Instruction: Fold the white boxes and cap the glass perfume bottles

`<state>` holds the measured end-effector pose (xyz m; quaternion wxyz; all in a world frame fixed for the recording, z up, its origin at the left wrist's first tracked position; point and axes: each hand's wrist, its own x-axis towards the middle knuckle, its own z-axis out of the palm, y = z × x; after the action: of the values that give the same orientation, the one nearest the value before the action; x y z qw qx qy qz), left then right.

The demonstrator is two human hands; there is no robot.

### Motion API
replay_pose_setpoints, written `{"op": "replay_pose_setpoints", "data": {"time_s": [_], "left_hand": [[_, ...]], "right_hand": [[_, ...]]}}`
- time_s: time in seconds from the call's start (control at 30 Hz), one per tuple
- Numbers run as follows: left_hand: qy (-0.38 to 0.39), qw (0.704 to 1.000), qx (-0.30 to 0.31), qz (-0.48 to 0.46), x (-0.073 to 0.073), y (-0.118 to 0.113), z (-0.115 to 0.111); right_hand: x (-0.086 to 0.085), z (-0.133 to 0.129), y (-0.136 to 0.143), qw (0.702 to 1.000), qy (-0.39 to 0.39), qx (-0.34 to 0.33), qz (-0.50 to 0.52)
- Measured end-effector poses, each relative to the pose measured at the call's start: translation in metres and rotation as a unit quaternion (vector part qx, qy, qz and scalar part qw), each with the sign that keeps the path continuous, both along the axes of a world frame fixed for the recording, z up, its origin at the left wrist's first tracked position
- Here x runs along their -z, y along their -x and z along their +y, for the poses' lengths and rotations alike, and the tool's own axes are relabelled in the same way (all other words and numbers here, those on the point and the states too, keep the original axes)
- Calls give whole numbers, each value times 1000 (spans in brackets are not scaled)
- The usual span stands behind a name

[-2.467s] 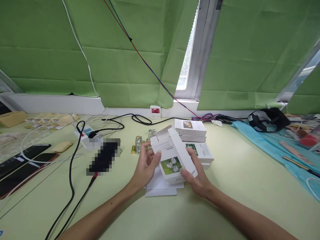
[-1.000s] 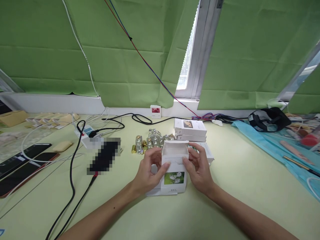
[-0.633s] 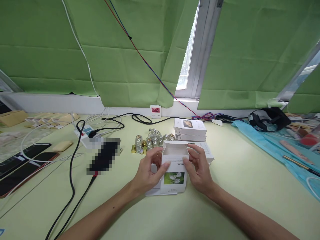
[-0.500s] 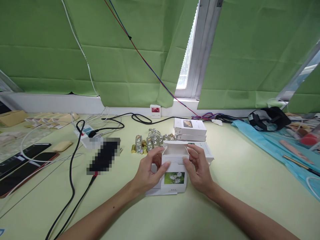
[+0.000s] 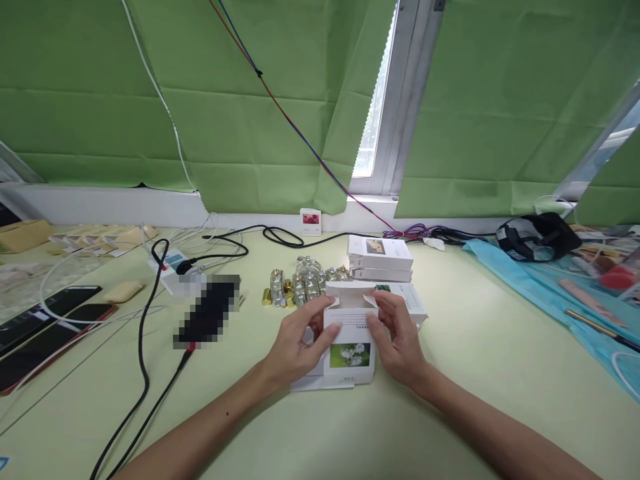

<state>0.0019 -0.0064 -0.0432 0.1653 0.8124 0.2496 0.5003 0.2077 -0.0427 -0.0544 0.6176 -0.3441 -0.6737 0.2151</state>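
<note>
Just below the centre of the frame, the left hand and right hand pinch the upright flower-print carton, whose side flaps have just tipped inward, partly narrowing its open top.

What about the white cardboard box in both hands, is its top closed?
No, the top flap of the white cardboard box stands open between the left hand and right hand.

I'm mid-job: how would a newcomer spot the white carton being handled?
Start at the pale green table and find the left hand and the right hand. Between them is a white carton with a picture of white flowers on green. Its top gapes open, and it is held, whereas the white boxes stacked behind it lie flat.
</note>
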Motion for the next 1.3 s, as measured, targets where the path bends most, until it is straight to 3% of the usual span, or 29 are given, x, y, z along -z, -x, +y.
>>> {"op": "replay_pose_setpoints", "data": {"time_s": [0.63,1.3], "left_hand": [[26,1000,-7,7,-1,0,-1],[121,992,35,-32,-4,-1,-3]], "right_hand": [[-5,0,-1,999,-7,20,-34],[-5,-1,-2,998,4,31,-56]]}}
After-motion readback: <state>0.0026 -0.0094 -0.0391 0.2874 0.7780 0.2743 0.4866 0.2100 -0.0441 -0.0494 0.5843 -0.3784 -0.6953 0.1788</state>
